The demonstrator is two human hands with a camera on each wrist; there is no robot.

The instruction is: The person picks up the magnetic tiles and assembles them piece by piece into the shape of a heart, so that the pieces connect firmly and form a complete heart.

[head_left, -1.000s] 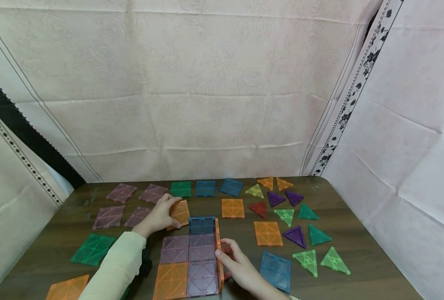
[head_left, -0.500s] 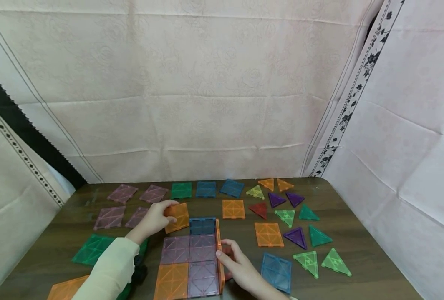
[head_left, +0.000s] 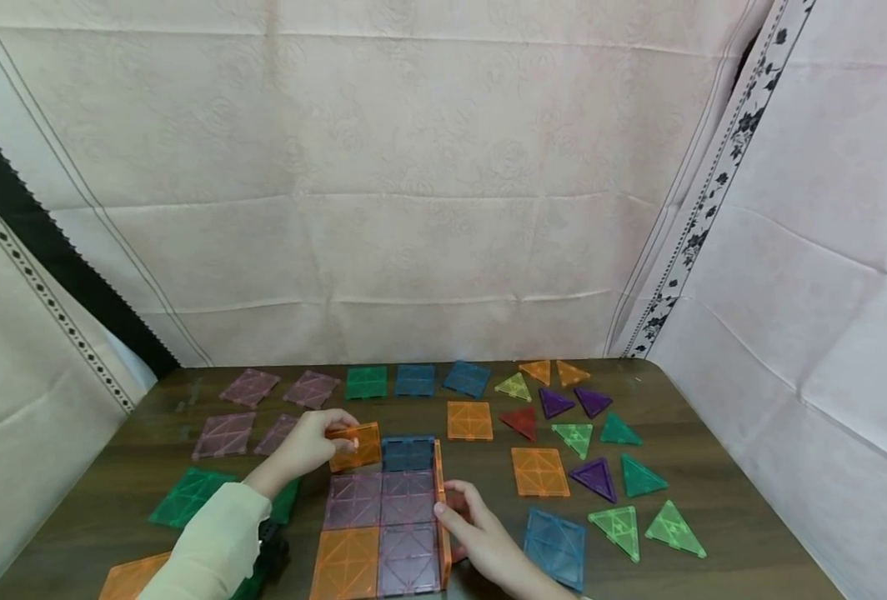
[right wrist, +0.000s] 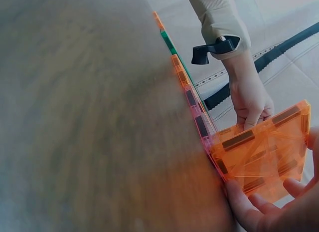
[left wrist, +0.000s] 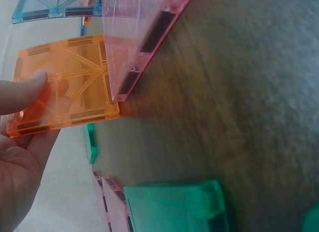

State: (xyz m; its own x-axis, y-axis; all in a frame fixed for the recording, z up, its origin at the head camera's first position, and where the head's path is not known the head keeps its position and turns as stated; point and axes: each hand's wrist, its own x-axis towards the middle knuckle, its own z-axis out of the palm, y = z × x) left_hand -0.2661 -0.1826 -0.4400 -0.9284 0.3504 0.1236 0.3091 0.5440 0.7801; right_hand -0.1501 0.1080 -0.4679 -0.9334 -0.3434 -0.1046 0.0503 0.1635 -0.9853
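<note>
Pinching an orange tile [left wrist: 77, 85], my left hand [head_left: 310, 448] holds it tilted at the far edge of the purple tile [head_left: 353, 502], beside the blue wall [head_left: 408, 455]. It should be light, stiff, slippery, best held by its rim. Whether my right hand [head_left: 479, 533] grips or just steadies the orange wall [right wrist: 264, 154], I cannot tell. No container shows.

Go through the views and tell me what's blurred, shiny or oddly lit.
Head: soft, fairly even light on the cloth; left wrist: table grain smeared, pale sheen toward the right edge, while the orange tile in the left hand looks clearer; right wrist: table blurred too, with an orange cast beside the upright tile at the right hand.
</note>
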